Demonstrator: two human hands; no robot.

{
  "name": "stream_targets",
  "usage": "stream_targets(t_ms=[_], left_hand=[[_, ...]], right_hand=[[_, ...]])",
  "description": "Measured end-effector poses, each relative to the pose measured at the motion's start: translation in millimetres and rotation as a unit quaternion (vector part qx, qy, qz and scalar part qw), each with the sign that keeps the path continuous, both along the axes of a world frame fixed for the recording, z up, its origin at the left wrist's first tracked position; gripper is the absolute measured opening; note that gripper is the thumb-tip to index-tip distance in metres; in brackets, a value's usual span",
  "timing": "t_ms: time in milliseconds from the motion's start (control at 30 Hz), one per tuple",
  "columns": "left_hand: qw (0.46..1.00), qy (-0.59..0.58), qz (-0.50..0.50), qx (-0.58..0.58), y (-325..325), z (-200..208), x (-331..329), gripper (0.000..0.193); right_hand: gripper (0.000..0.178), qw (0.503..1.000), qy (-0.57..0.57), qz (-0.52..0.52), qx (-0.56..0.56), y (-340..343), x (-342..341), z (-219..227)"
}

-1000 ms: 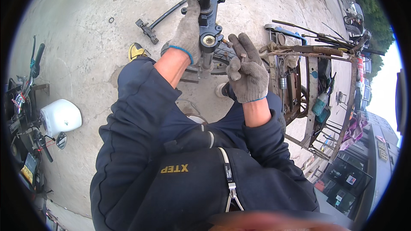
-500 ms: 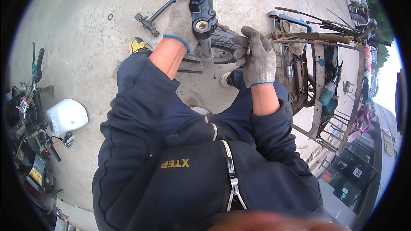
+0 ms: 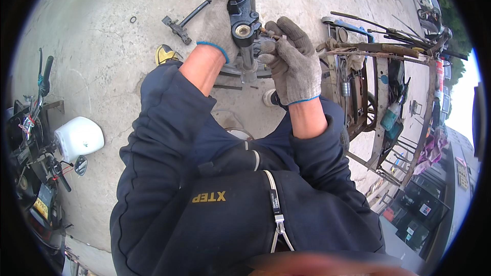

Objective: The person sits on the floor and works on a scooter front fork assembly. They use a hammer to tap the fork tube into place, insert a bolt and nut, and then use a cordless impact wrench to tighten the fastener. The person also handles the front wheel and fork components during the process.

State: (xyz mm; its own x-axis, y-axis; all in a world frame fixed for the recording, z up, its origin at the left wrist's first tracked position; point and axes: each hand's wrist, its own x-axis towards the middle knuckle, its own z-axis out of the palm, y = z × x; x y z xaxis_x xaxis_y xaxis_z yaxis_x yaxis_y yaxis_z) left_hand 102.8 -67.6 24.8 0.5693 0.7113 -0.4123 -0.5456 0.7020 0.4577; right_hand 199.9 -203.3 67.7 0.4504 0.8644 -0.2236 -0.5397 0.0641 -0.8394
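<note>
One white cover (image 3: 79, 137) is far left, then one yellow shoe (image 3: 164, 54). The left hand (image 3: 217, 25), in one glove, is wrapped around one black metal clamp (image 3: 240, 16), top middle. The right hand (image 3: 296, 66), gloved too, pinches one little brown bolt (image 3: 271, 33) beside it. One rusty rack (image 3: 380, 69) stands right.
</note>
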Motion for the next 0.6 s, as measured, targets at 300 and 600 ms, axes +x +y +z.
stream_targets(t_ms=[300, 600], left_hand=[[1.0, 0.006, 0.005, 0.013, -2, 4, -2, 0.065], [1.0, -0.009, -0.008, 0.007, -1, 1, -2, 0.062]], right_hand=[[0.034, 0.976, -0.193, -0.009, -0.099, 1, -11, 4], [0.035, 0.93, -0.344, 0.001, -0.131, -4, -15, 6]])
